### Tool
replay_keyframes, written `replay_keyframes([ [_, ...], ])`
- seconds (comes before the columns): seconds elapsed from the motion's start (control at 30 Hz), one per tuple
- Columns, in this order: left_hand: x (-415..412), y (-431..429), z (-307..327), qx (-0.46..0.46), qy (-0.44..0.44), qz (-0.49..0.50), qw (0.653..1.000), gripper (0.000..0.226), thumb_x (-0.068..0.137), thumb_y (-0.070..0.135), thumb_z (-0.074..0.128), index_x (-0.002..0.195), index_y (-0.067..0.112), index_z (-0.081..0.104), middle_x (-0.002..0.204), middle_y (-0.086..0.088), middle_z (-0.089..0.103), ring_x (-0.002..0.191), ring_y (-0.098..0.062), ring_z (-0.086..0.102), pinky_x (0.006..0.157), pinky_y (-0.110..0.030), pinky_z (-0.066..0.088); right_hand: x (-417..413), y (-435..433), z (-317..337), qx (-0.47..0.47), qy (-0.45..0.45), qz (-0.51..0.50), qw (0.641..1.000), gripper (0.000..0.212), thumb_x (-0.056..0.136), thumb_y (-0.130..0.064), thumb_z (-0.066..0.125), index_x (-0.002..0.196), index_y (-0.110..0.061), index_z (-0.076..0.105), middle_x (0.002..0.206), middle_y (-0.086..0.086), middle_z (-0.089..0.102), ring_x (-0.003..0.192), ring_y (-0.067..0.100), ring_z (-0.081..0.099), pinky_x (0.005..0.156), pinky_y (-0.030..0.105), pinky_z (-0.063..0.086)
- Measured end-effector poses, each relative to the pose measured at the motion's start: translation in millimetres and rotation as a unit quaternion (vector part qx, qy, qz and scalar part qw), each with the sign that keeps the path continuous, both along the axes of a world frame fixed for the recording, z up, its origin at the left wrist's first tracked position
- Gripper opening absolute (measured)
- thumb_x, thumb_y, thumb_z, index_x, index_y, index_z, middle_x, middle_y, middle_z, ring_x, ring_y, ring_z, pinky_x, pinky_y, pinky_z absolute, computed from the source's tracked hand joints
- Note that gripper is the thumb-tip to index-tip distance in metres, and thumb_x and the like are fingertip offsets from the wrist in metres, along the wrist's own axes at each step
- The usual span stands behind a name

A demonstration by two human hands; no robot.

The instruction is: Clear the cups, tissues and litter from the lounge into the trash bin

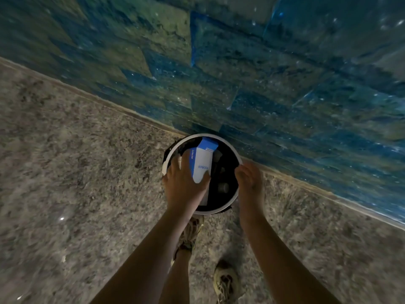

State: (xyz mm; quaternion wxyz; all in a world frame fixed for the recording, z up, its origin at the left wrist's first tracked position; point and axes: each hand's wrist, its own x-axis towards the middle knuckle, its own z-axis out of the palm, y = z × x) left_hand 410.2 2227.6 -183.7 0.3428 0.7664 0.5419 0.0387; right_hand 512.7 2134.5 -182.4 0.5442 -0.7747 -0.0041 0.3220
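Note:
A round trash bin with a white rim and a black liner stands on the floor against the wall. My left hand grips a white and blue box and holds it tilted inside the bin's mouth. My right hand is at the bin's right rim, with its fingers curled over the edge. Dark litter lies inside the bin, including a small cylindrical piece; the rest is too dark to make out.
A blue-green stone-tiled wall runs diagonally behind the bin, with a pale baseboard at its foot. The floor is speckled grey-brown stone. My two feet in tan shoes stand just below the bin.

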Motion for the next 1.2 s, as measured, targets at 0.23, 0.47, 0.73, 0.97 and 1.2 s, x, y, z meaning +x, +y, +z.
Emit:
replay_keyframes([
  [0.23, -1.9, 16.4, 119.2, 0.053, -0.142, 0.067, 0.986, 0.055, 0.081, 0.041, 0.058, 0.130, 0.022, 0.043, 0.127, -0.004, 0.054, 0.111, -0.025, 0.054, 0.094, -0.051, 0.043, -4.6, 34.7, 111.0, 0.077, -0.102, 0.149, 0.981, 0.021, 0.090, -0.020, 0.058, 0.109, -0.028, 0.055, 0.104, -0.013, 0.059, 0.099, 0.003, 0.055, 0.076, 0.008, 0.043],
  [0.47, -67.1, 26.7, 290.4, 0.193, -0.198, 0.091, 0.957, 0.048, 0.082, 0.040, 0.059, 0.123, 0.016, 0.051, 0.116, -0.008, 0.059, 0.105, -0.026, 0.058, 0.084, -0.040, 0.048, -35.2, 67.7, 281.3, 0.223, -0.206, 0.286, 0.909, 0.022, 0.091, -0.017, 0.056, 0.110, -0.025, 0.053, 0.111, -0.007, 0.057, 0.100, 0.006, 0.055, 0.079, 0.010, 0.041],
  [0.73, -224.1, -18.6, 455.4, 0.298, -0.163, 0.202, 0.919, 0.051, 0.079, 0.043, 0.050, 0.119, 0.012, 0.055, 0.115, -0.007, 0.061, 0.108, -0.025, 0.057, 0.091, -0.040, 0.045, -172.0, 91.7, 447.5, 0.339, -0.269, 0.472, 0.768, 0.026, 0.086, -0.015, 0.063, 0.112, -0.012, 0.059, 0.109, -0.001, 0.060, 0.099, 0.015, 0.057, 0.086, 0.020, 0.041],
  [0.97, -410.2, -106.3, 558.0, 0.373, -0.086, 0.361, 0.850, 0.052, 0.078, 0.050, 0.047, 0.118, 0.019, 0.057, 0.119, -0.002, 0.057, 0.111, -0.020, 0.054, 0.094, -0.045, 0.043, -355.6, 80.4, 549.5, 0.440, -0.243, 0.586, 0.635, 0.020, 0.085, -0.009, 0.063, 0.105, -0.009, 0.061, 0.101, 0.001, 0.062, 0.093, 0.019, 0.060, 0.082, 0.025, 0.044],
  [1.2, -593.1, -236.6, 595.0, 0.399, 0.003, 0.490, 0.775, 0.033, 0.086, 0.041, 0.059, 0.116, 0.027, 0.056, 0.115, 0.006, 0.054, 0.107, -0.016, 0.054, 0.093, -0.039, 0.044, -566.3, 13.0, 588.6, 0.487, -0.160, 0.690, 0.511, 0.015, 0.087, -0.015, 0.061, 0.100, -0.022, 0.060, 0.099, -0.005, 0.062, 0.090, 0.012, 0.058, 0.073, 0.010, 0.041],
])
